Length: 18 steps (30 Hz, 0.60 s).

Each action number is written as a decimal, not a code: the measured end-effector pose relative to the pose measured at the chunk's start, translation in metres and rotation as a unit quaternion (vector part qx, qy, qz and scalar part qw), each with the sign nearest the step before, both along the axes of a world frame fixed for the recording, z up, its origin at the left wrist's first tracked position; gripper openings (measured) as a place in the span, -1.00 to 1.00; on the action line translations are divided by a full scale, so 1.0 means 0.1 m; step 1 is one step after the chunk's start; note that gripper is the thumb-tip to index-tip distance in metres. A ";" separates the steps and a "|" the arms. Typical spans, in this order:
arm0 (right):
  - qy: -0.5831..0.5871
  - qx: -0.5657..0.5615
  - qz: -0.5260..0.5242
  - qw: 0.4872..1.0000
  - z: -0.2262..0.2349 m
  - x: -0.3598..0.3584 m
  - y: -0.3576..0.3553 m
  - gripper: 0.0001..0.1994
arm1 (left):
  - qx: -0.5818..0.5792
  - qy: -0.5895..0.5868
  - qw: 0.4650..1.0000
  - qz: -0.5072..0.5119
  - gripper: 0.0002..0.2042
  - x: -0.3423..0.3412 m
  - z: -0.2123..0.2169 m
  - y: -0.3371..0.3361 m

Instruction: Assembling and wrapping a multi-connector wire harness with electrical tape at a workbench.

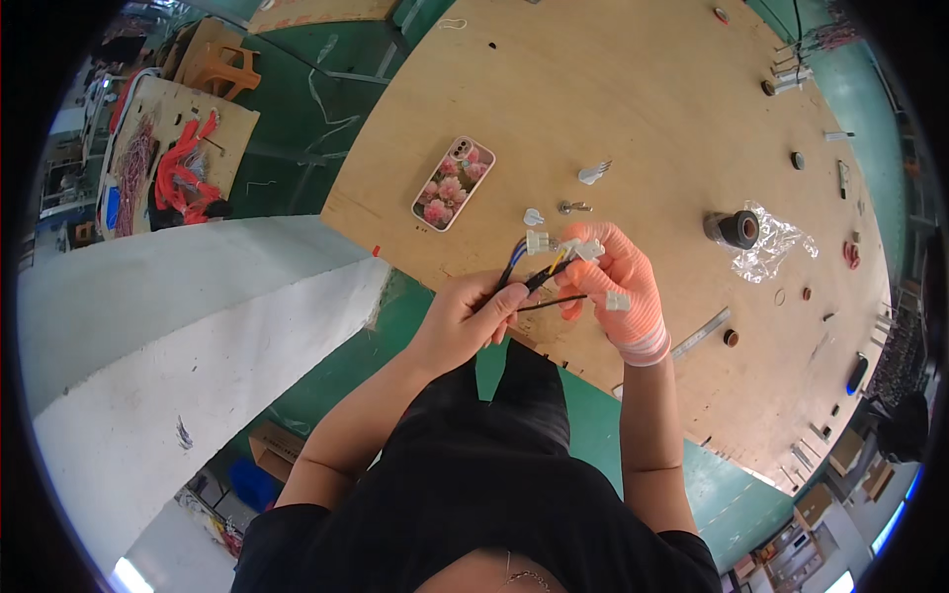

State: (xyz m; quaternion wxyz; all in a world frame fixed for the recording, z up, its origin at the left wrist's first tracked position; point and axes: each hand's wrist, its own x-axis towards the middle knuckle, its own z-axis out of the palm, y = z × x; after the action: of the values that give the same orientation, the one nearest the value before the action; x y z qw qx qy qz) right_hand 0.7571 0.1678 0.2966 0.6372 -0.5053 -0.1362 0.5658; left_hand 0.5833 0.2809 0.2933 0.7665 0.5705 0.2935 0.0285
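Observation:
Bare, my left hand (473, 314) is closed round a bundle of dark wires, its thumb pressed along the top. The wire harness (539, 279) has black, blue and yellow leads with white plastic connectors. One white connector (537, 242) stands up at the left end of the bundle. My right hand (623, 287), in an orange-and-white striped glove, pinches another white connector (585, 249) on the harness. A third white connector (617, 301), on a black lead, lies against the gloved palm. Both hands are above the near edge of the wooden table.
On the wooden table (633, 119) lie a phone in a flower-patterned case (454, 185), a small white pronged fixture (594, 173), a black tape roll (736, 229), crumpled clear plastic (776, 242) and a steel ruler (700, 333). A white pillar (208, 316) stands at left.

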 end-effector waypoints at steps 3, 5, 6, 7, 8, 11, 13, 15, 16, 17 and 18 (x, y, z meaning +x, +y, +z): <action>-0.038 0.082 -0.052 0.995 -0.26 -0.08 0.02 -0.81 | -0.008 -0.003 1.000 -0.005 -0.71 0.03 -0.07 0.05; -0.063 0.149 -0.090 0.983 -0.29 -0.06 0.01 -0.81 | -0.058 0.020 0.998 0.000 -0.68 0.03 -0.13 0.11; 0.065 0.099 -0.058 0.991 -0.25 0.00 -0.04 -0.81 | -0.064 0.016 0.998 -0.001 -0.68 0.03 -0.14 0.11; 0.189 0.045 -0.031 0.980 -0.18 0.03 -0.09 -0.80 | -0.033 0.019 0.997 -0.067 -0.68 0.06 -0.12 0.12; 0.187 0.039 -0.034 0.981 -0.09 0.01 -0.07 -0.80 | -0.001 0.024 0.991 -0.129 -0.67 0.06 -0.11 0.13; -0.033 -0.156 0.109 0.981 0.04 -0.09 -0.09 -0.82 | 0.077 -0.015 0.972 -0.221 -0.69 0.05 -0.24 0.10; -0.134 -0.154 0.089 0.975 -0.04 -0.21 -0.18 -0.87 | 0.071 -0.029 0.969 -0.233 -0.70 0.06 -0.31 0.02; -0.304 -0.163 0.029 0.938 -0.06 -0.25 -0.23 -0.95 | 0.028 -0.004 0.966 -0.259 -0.71 0.05 -0.34 -0.01; -0.304 -0.168 0.031 0.937 -0.07 -0.19 -0.24 -0.95 | -0.011 0.020 0.958 -0.286 -0.71 0.05 -0.33 -0.02; -0.294 -0.176 -0.028 0.939 -0.09 -0.09 -0.22 -0.95 | -0.028 0.035 0.953 -0.300 -0.71 0.05 -0.33 -0.04; -0.282 -0.183 -0.086 0.938 -0.13 -0.01 -0.19 -0.95 | -0.032 0.034 0.954 -0.297 -0.71 0.03 -0.38 -0.07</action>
State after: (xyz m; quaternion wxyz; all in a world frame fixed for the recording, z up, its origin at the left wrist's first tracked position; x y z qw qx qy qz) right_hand 0.7565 0.1491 0.2837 0.5151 -0.7618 -0.1607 0.3584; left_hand 0.5861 0.2737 0.2556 0.7480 0.6074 0.1372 -0.2297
